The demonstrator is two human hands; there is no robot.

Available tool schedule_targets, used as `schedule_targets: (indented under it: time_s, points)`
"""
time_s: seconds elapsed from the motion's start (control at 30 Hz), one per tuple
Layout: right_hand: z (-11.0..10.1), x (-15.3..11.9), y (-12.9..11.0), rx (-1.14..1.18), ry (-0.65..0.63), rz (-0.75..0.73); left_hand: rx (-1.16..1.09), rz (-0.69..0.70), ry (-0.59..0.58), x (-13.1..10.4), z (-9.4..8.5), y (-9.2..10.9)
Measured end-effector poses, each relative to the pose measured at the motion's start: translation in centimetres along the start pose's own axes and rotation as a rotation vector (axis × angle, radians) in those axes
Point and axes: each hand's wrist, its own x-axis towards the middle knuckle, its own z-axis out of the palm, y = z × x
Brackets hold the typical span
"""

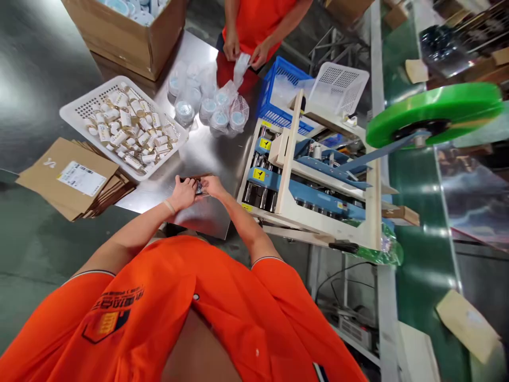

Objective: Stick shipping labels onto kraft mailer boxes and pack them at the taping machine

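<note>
At the near edge of the steel table [214, 212], both my hands are close together over a small brown cardboard box [201, 175], seen almost edge-on. My left hand [184, 194] has its fingers curled over the box's left side. My right hand [212, 187] pinches at the right side, where something small and dark shows between the hands, too small to name. Just beyond lies a white perforated basket [75, 113] heaped with small white-labelled bottles [133, 122]. To the left is a stack of flat cardboard mailers [71, 175], the top one bearing a white label.
Blue-topped jars in clear wrap [218, 114] stand farther back. A co-worker's hands [246, 53] hold a wrapped item. A large carton [131, 42] stands back left. On the right are a blue crate [274, 79], a taping machine [310, 185] with a green tape roll [433, 114], and a conveyor [421, 212].
</note>
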Motion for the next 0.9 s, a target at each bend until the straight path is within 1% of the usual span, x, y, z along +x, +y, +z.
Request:
schedule_targets:
  time_s: [0.07,0.13,0.17,0.2,0.23,0.27,0.3,0.33,0.4,0.43,0.47,0.5,0.53,0.57,0.63,0.67,0.7,0.73,0.77,0.8,0.83,0.9]
  points:
    - [0.7,0.2,-0.2,-0.021,-0.032,-0.066,-0.022,-0.013,0.023,-0.1,0.2,-0.1]
    - [0.4,-0.8,0.4,-0.086,-0.063,-0.196,-0.096,0.007,0.087,-0.7,0.6,-0.9]
    - [0.1,-1.6,0.9,-0.124,-0.087,-0.269,-0.158,0.003,0.142,-1.1,1.0,-1.6]
    - [-0.3,-2.5,1.5,-0.163,-0.113,-0.337,-0.242,-0.031,0.215,-1.7,1.4,-2.5]
    - [-0.6,-3.3,2.1,-0.205,-0.137,-0.386,-0.349,-0.095,0.297,-2.2,1.9,-3.5]
    - [-0.7,-3.9,2.6,-0.243,-0.158,-0.410,-0.481,-0.176,0.368,-2.6,2.5,-4.5]
    - [-0.7,-4.4,3.0,-0.273,-0.172,-0.418,-0.633,-0.258,0.408,-2.9,3.1,-5.4]
    - [-0.6,-4.6,3.2,-0.302,-0.179,-0.418,-0.795,-0.316,0.407,-3.0,3.7,-6.1]
    - [-0.3,-4.4,3.0,-0.361,-0.200,-0.417,-1.090,-0.348,0.300,-2.3,4.6,-6.7]
    - [-0.2,-4.1,2.7,-0.379,-0.218,-0.414,-1.195,-0.352,0.242,-1.7,5.0,-6.6]
    - [-0.2,-3.7,2.3,-0.394,-0.243,-0.407,-1.263,-0.368,0.213,-1.0,5.3,-6.3]
    - [-0.3,-3.3,1.8,-0.409,-0.258,-0.388,-1.301,-0.392,0.214,-0.3,5.6,-5.9]
    - [-0.4,-2.8,1.3,-0.419,-0.247,-0.346,-1.316,-0.418,0.229,0.4,5.7,-5.5]
    - [-0.7,-2.4,0.8,-0.424,-0.199,-0.283,-1.316,-0.442,0.246,0.9,5.7,-5.3]
    - [-1.2,-1.8,0.1,-0.442,-0.030,-0.167,-1.303,-0.448,0.225,1.3,5.2,-5.6]
    - [-1.4,-1.6,-0.1,-0.456,0.046,-0.147,-1.293,-0.434,0.196,1.2,4.8,-6.1]
    - [-1.6,-1.5,-0.1,-0.470,0.082,-0.161,-1.271,-0.413,0.177,0.9,4.3,-6.6]
    - [-1.6,-1.6,0.0,-0.480,0.069,-0.208,-1.228,-0.389,0.175,0.5,3.8,-7.1]
    - [-1.6,-1.7,0.3,-0.480,0.030,-0.263,-1.154,-0.357,0.184,0.0,3.3,-7.3]
    - [-1.4,-1.9,0.7,-0.473,-0.011,-0.303,-1.040,-0.325,0.198,-0.5,2.9,-7.1]
    - [-1.1,-2.2,1.3,-0.462,-0.037,-0.319,-0.891,-0.302,0.209,-0.9,2.7,-6.7]
    - [-0.3,-2.9,2.5,-0.435,-0.032,-0.299,-0.560,-0.273,0.188,-1.6,2.7,-4.8]
